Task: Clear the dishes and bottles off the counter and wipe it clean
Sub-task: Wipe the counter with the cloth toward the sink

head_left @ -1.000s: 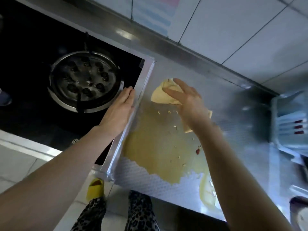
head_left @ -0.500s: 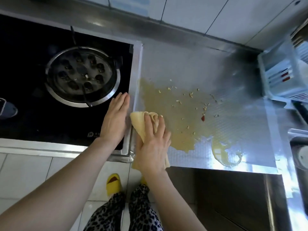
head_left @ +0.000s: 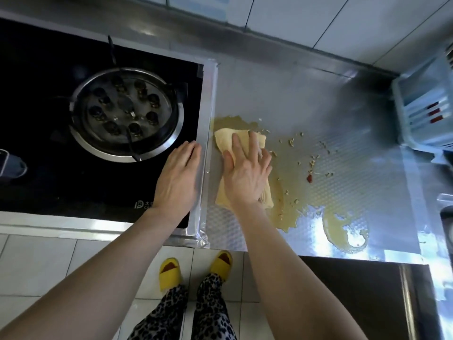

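A yellow cloth (head_left: 226,141) lies on the steel counter (head_left: 318,99) just right of the stove's edge. My right hand (head_left: 246,171) presses flat on the cloth, fingers spread over it. A brownish-yellow spill (head_left: 286,168) with crumbs and a red bit (head_left: 309,178) spreads to the right of the cloth, and a separate puddle (head_left: 343,231) sits near the counter's front edge. My left hand (head_left: 177,176) rests flat, palm down, on the black stove top (head_left: 36,180) by its foil-wrapped right rim, holding nothing.
A round gas burner (head_left: 126,114) sits in the stove to the left. A pale blue plastic rack (head_left: 426,104) stands at the counter's right end, with a sink edge (head_left: 445,217) below it. My feet in yellow slippers (head_left: 170,273) stand on the tiled floor.
My right hand slid the cloth from the counter's back toward the front edge beside the stove, then pushed it back up a little. The left hand stayed on the stove.
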